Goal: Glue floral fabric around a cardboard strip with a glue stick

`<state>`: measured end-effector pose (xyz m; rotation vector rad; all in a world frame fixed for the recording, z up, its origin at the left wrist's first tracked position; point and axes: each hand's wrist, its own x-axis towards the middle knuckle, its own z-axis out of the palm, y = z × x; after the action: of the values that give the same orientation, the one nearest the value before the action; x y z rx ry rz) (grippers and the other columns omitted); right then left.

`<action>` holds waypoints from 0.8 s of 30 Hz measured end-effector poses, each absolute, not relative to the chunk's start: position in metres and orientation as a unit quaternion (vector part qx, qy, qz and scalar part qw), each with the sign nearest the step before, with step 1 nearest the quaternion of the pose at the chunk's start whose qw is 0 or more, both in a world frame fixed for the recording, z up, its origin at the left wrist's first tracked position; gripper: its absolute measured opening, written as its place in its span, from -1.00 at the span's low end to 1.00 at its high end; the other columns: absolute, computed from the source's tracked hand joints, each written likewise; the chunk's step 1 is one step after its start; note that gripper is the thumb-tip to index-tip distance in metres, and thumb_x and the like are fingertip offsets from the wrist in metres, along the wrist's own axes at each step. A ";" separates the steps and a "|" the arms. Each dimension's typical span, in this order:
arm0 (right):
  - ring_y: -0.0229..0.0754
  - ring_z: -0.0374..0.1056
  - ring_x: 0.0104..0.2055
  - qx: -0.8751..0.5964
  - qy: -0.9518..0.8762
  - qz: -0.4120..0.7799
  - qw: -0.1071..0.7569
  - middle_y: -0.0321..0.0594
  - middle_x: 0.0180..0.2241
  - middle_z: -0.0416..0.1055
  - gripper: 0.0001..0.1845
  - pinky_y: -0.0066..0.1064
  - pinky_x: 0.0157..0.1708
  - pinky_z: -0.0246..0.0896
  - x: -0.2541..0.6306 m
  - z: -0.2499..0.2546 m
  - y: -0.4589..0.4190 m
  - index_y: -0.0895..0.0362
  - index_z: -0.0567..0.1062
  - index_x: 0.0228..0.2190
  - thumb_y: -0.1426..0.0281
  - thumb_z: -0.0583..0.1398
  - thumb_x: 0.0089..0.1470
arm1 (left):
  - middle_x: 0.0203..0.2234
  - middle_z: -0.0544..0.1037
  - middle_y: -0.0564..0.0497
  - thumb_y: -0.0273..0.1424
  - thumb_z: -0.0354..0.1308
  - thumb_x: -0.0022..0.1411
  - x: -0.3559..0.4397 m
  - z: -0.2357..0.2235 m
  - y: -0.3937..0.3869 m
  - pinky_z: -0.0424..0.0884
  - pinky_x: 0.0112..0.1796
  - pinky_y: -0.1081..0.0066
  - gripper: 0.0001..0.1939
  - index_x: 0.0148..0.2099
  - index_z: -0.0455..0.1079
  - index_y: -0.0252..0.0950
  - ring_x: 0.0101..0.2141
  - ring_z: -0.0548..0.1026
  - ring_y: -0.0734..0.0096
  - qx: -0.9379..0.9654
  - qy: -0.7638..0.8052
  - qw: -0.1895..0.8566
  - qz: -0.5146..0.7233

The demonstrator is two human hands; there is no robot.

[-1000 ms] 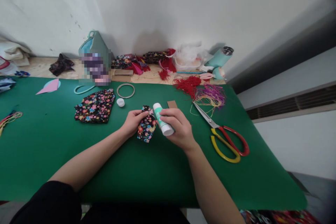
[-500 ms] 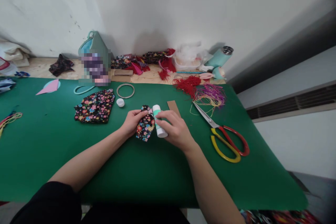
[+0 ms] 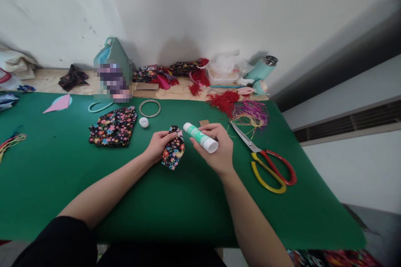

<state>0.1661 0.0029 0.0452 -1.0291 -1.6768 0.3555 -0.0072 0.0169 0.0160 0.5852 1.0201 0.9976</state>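
My left hand [image 3: 158, 146] pinches the top of a small piece of black floral fabric [image 3: 173, 152], which hangs over the middle of the green table mat [image 3: 131, 208]. A pinkish patch shows by my thumb. Held tilted in my right hand [image 3: 219, 148] is a white and green glue stick [image 3: 200, 137], its narrow end pointing up and left, a small gap away from the fabric. The white cap [image 3: 143, 122] lies on the mat beyond my left hand. Behind my right fingers a brown cardboard strip [image 3: 204, 123] is partly hidden.
Scissors [image 3: 261, 150] with red and yellow handles lie open at the right. A larger floral fabric piece [image 3: 114, 127] and a ring [image 3: 149, 109] are at left. Red threads [image 3: 224, 102], purple threads [image 3: 253, 112], a pouch [image 3: 120, 60] and a bottle [image 3: 262, 68] stand or lie farther back.
The glue stick has moved right, away from the fabric's edge, and tilted further over. My right hand has turned with it, covering more of the cardboard strip. My left hand has barely moved.
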 end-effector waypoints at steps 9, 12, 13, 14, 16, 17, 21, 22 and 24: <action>-0.15 0.39 -0.26 -0.398 -0.747 0.169 0.505 -0.20 -0.28 0.39 -0.75 -0.26 -0.34 0.34 0.168 0.046 0.002 0.05 0.31 -0.39 0.48 0.28 -0.10 | -0.66 0.49 0.05 -0.25 0.39 -0.23 -0.007 0.020 0.017 0.32 -0.54 0.51 -0.69 -0.49 0.47 -0.39 -0.63 0.40 0.52 0.265 0.469 0.716 0.444; -0.14 0.39 -0.26 -0.401 -0.719 0.214 0.526 -0.20 -0.27 0.40 -0.74 -0.27 -0.34 0.34 0.169 0.045 0.003 0.05 0.33 -0.39 0.48 0.29 -0.13 | -0.68 0.48 0.06 -0.25 0.39 -0.24 -0.007 0.020 0.017 0.30 -0.55 0.52 -0.69 -0.50 0.47 -0.39 -0.64 0.39 0.54 0.268 0.472 0.713 0.443; -0.14 0.39 -0.26 -0.405 -0.707 0.230 0.532 -0.20 -0.27 0.40 -0.74 -0.26 -0.34 0.33 0.169 0.045 0.004 0.05 0.33 -0.38 0.48 0.30 -0.14 | -0.68 0.47 0.07 -0.25 0.39 -0.23 -0.007 0.020 0.017 0.29 -0.56 0.53 -0.69 -0.50 0.47 -0.39 -0.64 0.38 0.54 0.271 0.474 0.712 0.442; -0.14 0.39 -0.26 -0.409 -0.696 0.243 0.538 -0.20 -0.27 0.41 -0.74 -0.25 -0.32 0.33 0.170 0.045 0.005 0.05 0.34 -0.38 0.47 0.30 -0.14 | -0.68 0.47 0.07 -0.25 0.39 -0.23 -0.008 0.020 0.017 0.28 -0.56 0.53 -0.69 -0.49 0.47 -0.39 -0.65 0.38 0.55 0.273 0.475 0.711 0.441; -0.14 0.38 -0.24 -0.414 -0.679 0.264 0.546 -0.22 -0.27 0.42 -0.74 -0.22 -0.26 0.32 0.172 0.045 0.006 0.05 0.35 -0.38 0.47 0.30 -0.13 | -0.68 0.47 0.07 -0.25 0.38 -0.23 -0.009 0.019 0.017 0.27 -0.56 0.53 -0.69 -0.49 0.47 -0.39 -0.65 0.38 0.55 0.277 0.474 0.712 0.438; -0.14 0.38 -0.23 -0.413 -0.673 0.274 0.548 -0.23 -0.28 0.42 -0.74 -0.21 -0.23 0.31 0.172 0.046 0.006 0.05 0.35 -0.38 0.48 0.30 -0.14 | -0.68 0.46 0.07 -0.25 0.38 -0.23 -0.009 0.019 0.017 0.27 -0.56 0.53 -0.69 -0.49 0.47 -0.38 -0.65 0.37 0.55 0.278 0.474 0.712 0.437; -0.14 0.38 -0.21 -0.403 -0.662 0.311 0.550 -0.23 -0.28 0.42 -0.73 -0.21 -0.18 0.30 0.174 0.047 0.007 0.06 0.36 -0.39 0.50 0.31 -0.15 | -0.71 0.44 0.09 -0.25 0.37 -0.23 -0.010 0.020 0.018 0.26 -0.57 0.53 -0.71 -0.53 0.44 -0.37 -0.67 0.35 0.56 0.285 0.471 0.716 0.429; -0.14 0.38 -0.21 -0.401 -0.661 0.317 0.549 -0.23 -0.27 0.42 -0.73 -0.21 -0.18 0.30 0.174 0.047 0.008 0.06 0.36 -0.39 0.50 0.31 -0.15 | -0.72 0.43 0.09 -0.25 0.37 -0.23 -0.010 0.021 0.018 0.26 -0.58 0.53 -0.71 -0.54 0.44 -0.37 -0.67 0.34 0.57 0.286 0.471 0.717 0.428; -0.13 0.38 -0.20 -0.400 -0.660 0.325 0.547 -0.22 -0.27 0.43 -0.73 -0.20 -0.17 0.30 0.174 0.046 0.008 0.05 0.36 -0.38 0.50 0.31 -0.15 | -0.73 0.42 0.10 -0.25 0.37 -0.23 -0.010 0.021 0.018 0.25 -0.58 0.53 -0.72 -0.55 0.43 -0.37 -0.68 0.33 0.57 0.288 0.471 0.717 0.425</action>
<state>0.1743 0.0080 0.0465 -0.9471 -1.5639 0.7695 -0.0102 0.0184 0.0210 0.6384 1.0427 0.9403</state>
